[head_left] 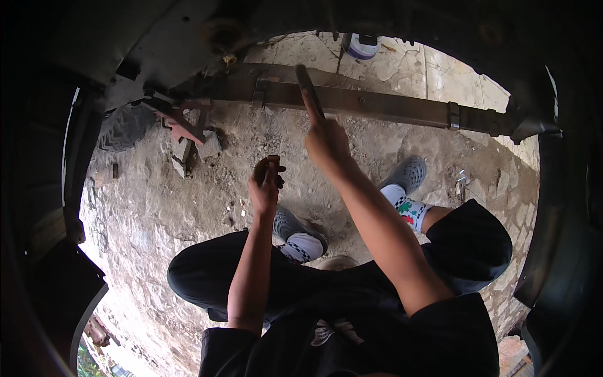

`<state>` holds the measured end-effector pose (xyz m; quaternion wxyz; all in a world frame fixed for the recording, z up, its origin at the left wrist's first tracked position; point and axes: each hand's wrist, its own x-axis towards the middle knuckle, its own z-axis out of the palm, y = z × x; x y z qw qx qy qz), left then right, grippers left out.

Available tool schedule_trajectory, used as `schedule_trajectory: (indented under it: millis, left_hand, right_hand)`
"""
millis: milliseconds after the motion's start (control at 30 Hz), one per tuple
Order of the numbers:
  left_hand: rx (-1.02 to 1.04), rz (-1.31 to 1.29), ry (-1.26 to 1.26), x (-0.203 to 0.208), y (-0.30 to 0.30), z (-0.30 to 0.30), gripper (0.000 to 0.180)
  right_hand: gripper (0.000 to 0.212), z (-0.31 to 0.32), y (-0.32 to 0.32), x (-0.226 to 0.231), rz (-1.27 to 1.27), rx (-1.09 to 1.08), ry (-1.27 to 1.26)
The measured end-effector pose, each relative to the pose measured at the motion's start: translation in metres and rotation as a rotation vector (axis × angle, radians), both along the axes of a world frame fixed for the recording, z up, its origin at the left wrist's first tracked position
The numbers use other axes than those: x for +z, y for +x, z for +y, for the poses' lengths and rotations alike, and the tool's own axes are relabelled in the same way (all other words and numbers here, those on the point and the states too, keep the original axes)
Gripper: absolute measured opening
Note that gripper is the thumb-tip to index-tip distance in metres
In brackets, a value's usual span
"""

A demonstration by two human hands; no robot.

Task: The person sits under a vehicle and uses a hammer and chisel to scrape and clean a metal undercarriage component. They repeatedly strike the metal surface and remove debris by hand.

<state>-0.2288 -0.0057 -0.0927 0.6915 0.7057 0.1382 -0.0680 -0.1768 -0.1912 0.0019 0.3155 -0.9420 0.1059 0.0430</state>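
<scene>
My right hand (pixel 328 143) is closed around a dark, narrow, flat tool with a rounded end (pixel 304 80). The index finger lies along the tool, and its tip reaches up in front of a long rusty metal bar (pixel 352 103). I cannot tell whether the tool touches the bar. Lower and to the left, my left hand (pixel 265 182) is raised above the dirt floor with its fingers curled. A small reddish-brown piece (pixel 274 160) shows at its fingertips, its kind unclear.
Two metal bands (pixel 453 115) wrap the bar. Dark vehicle bodywork (pixel 38 157) surrounds me overhead and at both sides. Left lie a tyre (pixel 122 129), a reddish metal stand (pixel 182 127) and broken stones (pixel 210 146). A white container (pixel 362 49) stands beyond the bar.
</scene>
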Motion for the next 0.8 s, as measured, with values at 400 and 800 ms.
schedule_trajectory:
  millis: [400,800]
  left_hand:
    - [-0.111,0.045,0.078,-0.007,-0.004,-0.013,0.029]
    - [-0.216,0.247,0.025,-0.017,-0.008,-0.016,0.031]
  right_hand:
    - [0.084,-0.046,0.062,-0.015,0.025,0.074,-0.222]
    - [0.08,-0.07,-0.03,-0.004,0.033,-0.039,-0.098]
